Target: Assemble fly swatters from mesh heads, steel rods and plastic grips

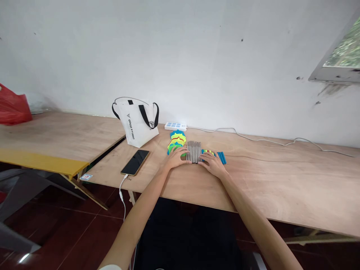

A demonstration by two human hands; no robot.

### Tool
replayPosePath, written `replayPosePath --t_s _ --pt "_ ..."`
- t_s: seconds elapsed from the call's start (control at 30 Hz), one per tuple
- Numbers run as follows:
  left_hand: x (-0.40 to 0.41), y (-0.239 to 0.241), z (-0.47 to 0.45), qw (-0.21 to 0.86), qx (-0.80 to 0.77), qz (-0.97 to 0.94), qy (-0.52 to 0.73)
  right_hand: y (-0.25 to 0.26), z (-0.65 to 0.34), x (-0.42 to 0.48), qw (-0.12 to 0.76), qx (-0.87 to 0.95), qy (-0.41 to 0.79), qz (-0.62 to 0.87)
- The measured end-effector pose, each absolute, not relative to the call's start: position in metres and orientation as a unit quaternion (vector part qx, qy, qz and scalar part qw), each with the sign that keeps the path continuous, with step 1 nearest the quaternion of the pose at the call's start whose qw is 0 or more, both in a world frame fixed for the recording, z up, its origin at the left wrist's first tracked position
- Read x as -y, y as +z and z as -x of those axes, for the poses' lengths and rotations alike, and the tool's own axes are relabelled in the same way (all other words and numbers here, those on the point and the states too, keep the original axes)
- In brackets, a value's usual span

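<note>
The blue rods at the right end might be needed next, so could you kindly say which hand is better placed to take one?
Probably the right hand: it lies beside the blue rods, while the left hand is farther off, across the grey rods.

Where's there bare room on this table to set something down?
Widest: the right of the table, bordered behind by the cable, left by the blue sticks and right hand. A smaller gap lies between phone and left hand. Crowded around the hands: grey sticks between them, colourful pieces beyond the left.
</note>
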State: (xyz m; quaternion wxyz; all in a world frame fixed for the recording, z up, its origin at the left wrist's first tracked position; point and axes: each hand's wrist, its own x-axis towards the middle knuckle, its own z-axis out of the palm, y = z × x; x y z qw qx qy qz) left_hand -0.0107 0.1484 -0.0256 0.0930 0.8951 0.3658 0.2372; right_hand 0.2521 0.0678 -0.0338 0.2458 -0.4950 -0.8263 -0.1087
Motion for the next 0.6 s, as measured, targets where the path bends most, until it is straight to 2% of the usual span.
replayPosePath --t_s 0.23,0.6 --pt "-0.1475 -0.0258 0.0103 0.09 -0.355 -0.899 0.239 -0.0333 -0.2432 -0.0688 0.209 0.837 -0.125 0.489" --pt "-0.1454 -0.0235 0.0092 0.09 -0.362 -0.895 0.244 -0.0344 -0.2408 -0.071 0.225 0.837 -0.108 0.488"
